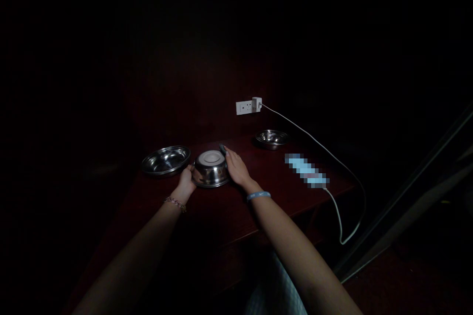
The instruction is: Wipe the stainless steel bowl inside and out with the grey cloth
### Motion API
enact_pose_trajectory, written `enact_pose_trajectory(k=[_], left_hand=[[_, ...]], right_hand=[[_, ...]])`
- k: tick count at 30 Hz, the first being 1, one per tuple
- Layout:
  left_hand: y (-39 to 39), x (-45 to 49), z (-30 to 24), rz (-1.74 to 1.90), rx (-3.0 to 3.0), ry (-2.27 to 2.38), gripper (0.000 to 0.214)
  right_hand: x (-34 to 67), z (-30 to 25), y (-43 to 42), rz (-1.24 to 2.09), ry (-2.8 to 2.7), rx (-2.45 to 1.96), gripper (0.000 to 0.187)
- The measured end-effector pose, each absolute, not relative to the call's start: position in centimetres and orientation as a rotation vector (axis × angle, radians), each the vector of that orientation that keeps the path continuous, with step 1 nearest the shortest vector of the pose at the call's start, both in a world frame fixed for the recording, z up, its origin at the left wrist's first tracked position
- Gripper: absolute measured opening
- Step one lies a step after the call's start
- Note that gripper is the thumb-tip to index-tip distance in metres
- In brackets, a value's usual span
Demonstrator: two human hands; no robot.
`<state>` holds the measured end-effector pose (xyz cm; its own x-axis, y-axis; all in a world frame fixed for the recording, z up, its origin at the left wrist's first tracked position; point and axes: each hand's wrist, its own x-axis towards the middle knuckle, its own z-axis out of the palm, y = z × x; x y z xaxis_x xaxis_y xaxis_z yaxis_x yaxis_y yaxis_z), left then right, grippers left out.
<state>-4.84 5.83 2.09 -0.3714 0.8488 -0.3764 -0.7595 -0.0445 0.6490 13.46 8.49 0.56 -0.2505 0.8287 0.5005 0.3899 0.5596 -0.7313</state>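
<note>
An upturned stainless steel bowl (211, 170) is between my hands over the dark red table, its pale round base facing up. My left hand (187, 181) is closed on the bowl's left rim, with the fingers partly hidden behind it. Against the right side of the bowl lies my right hand (237, 166), its fingers together and pointing away from me. A small dark grey thing (222, 148) shows at the right fingertips; its kind is too dim to make out. Close to my left hand, a shallow steel dish (166, 161) rests on the table.
Farther back on the right stands another steel bowl (272, 138). A blurred-out phone-like device (306, 171) lies at the right, joined by a white cable (314, 139) to a charger (256, 104) in the wall socket (244, 108). The table's front edge (240, 238) is dim.
</note>
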Motion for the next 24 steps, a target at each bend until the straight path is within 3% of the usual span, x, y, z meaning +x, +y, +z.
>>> enact_pose_trajectory(k=[12,24], left_hand=[[5.11,-4.35,3.00,1.725,0.044,1.033,0.038],[5.56,-4.87,2.63,1.720,0.068,1.054,0.037]], right_hand=[[13.42,0.15,8.85,0.583,-1.898,-1.015,0.064],[13.45,0.20,8.65,0.580,-1.906,-1.031,0.062]])
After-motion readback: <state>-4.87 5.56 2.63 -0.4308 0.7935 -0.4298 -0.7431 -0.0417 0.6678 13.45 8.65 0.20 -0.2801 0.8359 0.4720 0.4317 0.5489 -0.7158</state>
